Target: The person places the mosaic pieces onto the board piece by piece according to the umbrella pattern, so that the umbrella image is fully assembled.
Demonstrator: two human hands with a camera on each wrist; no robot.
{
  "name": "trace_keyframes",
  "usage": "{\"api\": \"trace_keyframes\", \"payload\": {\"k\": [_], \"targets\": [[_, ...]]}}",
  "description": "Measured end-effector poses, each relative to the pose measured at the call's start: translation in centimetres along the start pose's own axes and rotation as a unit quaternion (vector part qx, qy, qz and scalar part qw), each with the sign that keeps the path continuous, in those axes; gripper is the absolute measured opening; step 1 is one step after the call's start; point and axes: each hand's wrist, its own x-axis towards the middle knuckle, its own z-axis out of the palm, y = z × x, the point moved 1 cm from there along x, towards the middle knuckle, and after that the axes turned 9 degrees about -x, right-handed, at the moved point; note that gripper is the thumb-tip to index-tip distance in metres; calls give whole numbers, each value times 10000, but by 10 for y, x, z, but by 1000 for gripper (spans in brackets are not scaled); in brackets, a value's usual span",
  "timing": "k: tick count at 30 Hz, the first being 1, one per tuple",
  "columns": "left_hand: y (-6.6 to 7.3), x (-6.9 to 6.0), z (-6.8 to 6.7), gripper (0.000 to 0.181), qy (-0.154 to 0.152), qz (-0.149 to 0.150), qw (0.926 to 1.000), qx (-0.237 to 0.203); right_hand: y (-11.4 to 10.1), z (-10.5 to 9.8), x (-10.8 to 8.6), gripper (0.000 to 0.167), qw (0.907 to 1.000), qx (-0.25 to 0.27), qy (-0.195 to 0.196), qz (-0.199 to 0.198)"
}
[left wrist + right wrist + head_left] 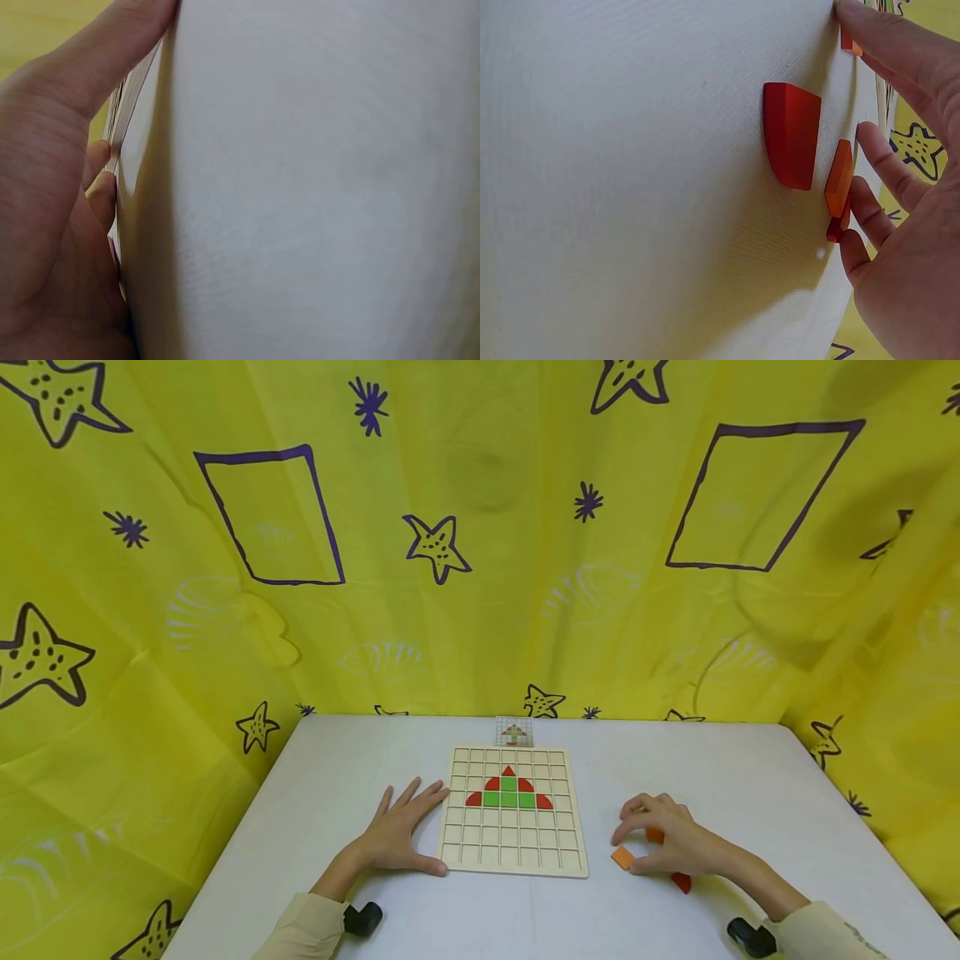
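My left hand point(397, 835) lies with spread fingers at the left side of a wooden grid board point(510, 843). Its thumb touches the board's lower left corner, and fingertips reach the left edge. Red and green pieces form a stepped triangle in the grid, with a green square point(508, 783) below the red tip. To the right, my right hand point(675, 839) hovers low over loose pieces. Its thumb meets an orange square point(622, 857); the index fingertip stays slightly apart. Beneath the palm lie a red curved piece point(791, 135) and another orange piece point(840, 178).
A small pattern card point(513, 732) stands behind the board's far edge. The white table point(360, 752) meets a yellow curtain point(480, 635) at the back and sides. Another red piece point(838, 227) is partly hidden near the right fingers.
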Motion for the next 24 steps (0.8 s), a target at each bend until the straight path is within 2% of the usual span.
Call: {"api": "trace_keyframes", "payload": {"k": [16,20,24], "targets": [[1,0,-1,117,-47,-48,10000,-5,3,-1,-1,26,9999,-13,-140,87],[2,-1,-1,117,5,35,10000,-72,3,-1,-1,26,9999,-52,-83,64],[0,-2,1,117,154,262,9994,-155,1,-1,-1,24,10000,-16,-20,17]]}}
